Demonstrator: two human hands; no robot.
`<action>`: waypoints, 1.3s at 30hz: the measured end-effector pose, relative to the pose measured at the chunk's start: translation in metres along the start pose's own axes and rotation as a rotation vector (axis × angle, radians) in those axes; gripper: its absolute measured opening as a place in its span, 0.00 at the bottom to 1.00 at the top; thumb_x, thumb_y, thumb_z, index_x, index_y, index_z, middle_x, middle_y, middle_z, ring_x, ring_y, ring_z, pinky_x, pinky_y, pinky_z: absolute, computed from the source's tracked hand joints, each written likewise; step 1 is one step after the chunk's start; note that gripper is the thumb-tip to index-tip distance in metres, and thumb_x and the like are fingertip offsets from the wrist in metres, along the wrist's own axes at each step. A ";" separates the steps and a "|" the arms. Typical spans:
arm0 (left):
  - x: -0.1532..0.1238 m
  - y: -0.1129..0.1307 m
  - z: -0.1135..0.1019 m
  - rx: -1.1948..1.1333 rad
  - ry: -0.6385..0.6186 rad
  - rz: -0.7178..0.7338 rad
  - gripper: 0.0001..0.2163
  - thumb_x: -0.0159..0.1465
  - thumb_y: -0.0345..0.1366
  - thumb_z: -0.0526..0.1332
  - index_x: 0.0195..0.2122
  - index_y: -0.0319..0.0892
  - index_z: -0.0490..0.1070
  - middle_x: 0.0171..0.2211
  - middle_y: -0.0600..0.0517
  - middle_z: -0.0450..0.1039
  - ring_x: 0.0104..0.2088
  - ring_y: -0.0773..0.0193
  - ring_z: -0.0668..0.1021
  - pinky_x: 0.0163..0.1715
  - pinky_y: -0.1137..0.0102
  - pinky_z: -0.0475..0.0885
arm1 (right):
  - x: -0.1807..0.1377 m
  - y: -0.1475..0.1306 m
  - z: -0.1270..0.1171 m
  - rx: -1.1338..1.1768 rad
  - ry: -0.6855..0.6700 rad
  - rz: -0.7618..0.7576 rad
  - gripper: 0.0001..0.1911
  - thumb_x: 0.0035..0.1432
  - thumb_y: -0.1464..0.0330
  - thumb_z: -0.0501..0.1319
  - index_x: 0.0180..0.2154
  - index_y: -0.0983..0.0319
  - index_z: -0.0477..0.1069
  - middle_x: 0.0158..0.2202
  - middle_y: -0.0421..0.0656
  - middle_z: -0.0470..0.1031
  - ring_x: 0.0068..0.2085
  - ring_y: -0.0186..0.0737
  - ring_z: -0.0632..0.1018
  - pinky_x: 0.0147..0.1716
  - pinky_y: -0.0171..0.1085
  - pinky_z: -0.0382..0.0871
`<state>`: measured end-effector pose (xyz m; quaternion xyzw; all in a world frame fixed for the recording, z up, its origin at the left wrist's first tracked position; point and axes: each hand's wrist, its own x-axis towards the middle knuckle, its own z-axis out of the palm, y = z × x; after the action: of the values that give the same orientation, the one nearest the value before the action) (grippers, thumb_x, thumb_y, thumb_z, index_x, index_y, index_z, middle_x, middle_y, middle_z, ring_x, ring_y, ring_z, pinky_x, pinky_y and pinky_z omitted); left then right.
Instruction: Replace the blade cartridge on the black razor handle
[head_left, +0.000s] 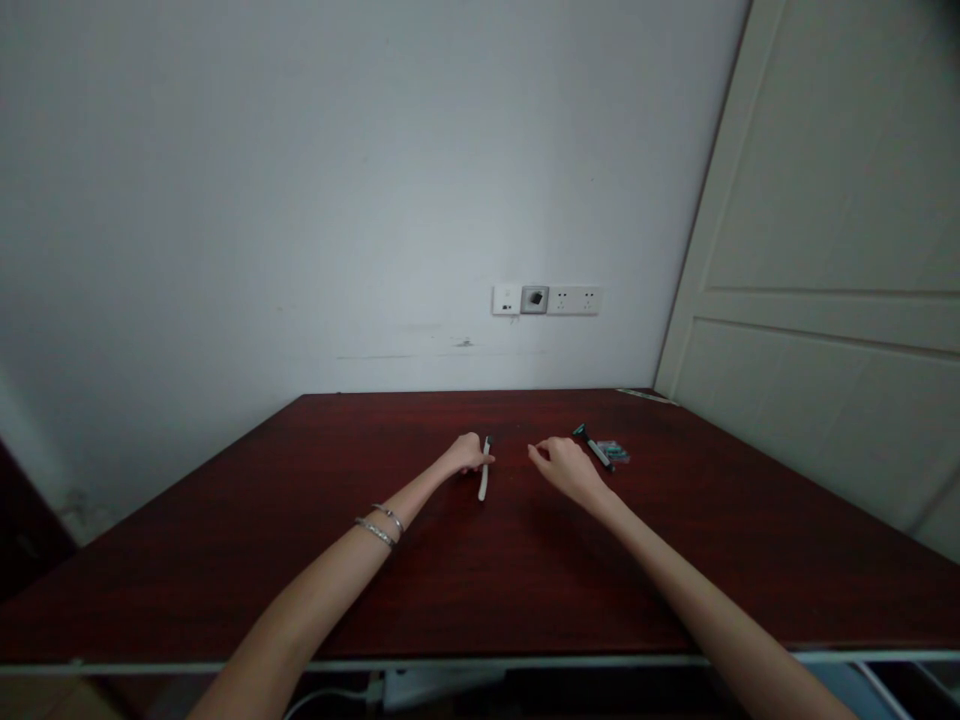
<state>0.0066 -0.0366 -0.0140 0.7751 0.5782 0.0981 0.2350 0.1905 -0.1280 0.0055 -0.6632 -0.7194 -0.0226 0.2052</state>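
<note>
My left hand (468, 453) is closed around a slim white stick (484, 485) with a dark upper end, held nearly upright in the view over the middle of the table. The fingers hide part of it, and its exact kind is too small to tell. A short way to the right, my right hand (568, 466) is curled, with thumb and forefinger drawn together and pointing left. Whether anything sits between those fingertips cannot be made out. Just beyond the right hand lies a razor (598, 452) with a dark head and grey-black handle. Touching or close beside it is a clear packet (615, 452) with greenish pieces.
The dark red table (420, 590) runs back to a white wall (360, 200) bearing a row of sockets (574, 300). A pale panelled cabinet or door (832, 240) borders the right side. A thin pale strip (645, 396) lies in the far right corner. Below the front edge runs a white cable (330, 692).
</note>
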 end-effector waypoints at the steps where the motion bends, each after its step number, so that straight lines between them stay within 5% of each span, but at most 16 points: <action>1: 0.000 -0.001 0.001 -0.001 -0.005 0.001 0.16 0.55 0.40 0.60 0.15 0.37 0.67 0.11 0.54 0.65 0.11 0.73 0.65 0.17 0.76 0.64 | 0.000 0.000 0.000 -0.001 0.004 -0.001 0.24 0.61 0.58 0.46 0.30 0.64 0.75 0.34 0.51 0.77 0.36 0.44 0.77 0.32 0.33 0.61; 9: -0.003 0.003 0.000 0.019 -0.036 0.027 0.16 0.55 0.39 0.61 0.14 0.37 0.68 0.13 0.52 0.67 0.12 0.71 0.66 0.19 0.74 0.65 | 0.007 0.016 -0.004 0.000 0.026 0.009 0.22 0.59 0.60 0.48 0.30 0.64 0.76 0.32 0.51 0.77 0.37 0.44 0.77 0.34 0.34 0.62; 22: 0.002 0.001 0.004 0.050 -0.055 0.038 0.15 0.56 0.38 0.58 0.15 0.36 0.69 0.13 0.53 0.66 0.12 0.73 0.65 0.18 0.76 0.64 | 0.024 0.100 -0.004 -0.188 -0.055 0.255 0.14 0.55 0.68 0.52 0.40 0.64 0.73 0.42 0.53 0.73 0.42 0.49 0.76 0.35 0.39 0.65; 39: 0.001 0.009 0.001 0.126 -0.117 0.000 0.16 0.54 0.38 0.56 0.12 0.38 0.66 0.10 0.54 0.64 0.13 0.71 0.66 0.21 0.75 0.66 | 0.025 0.113 0.009 -0.180 -0.123 0.325 0.13 0.54 0.72 0.52 0.39 0.67 0.71 0.41 0.56 0.73 0.41 0.50 0.76 0.33 0.38 0.65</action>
<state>0.0147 -0.0380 -0.0107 0.7929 0.5683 0.0161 0.2192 0.2963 -0.0881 -0.0215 -0.7864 -0.6092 -0.0127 0.1016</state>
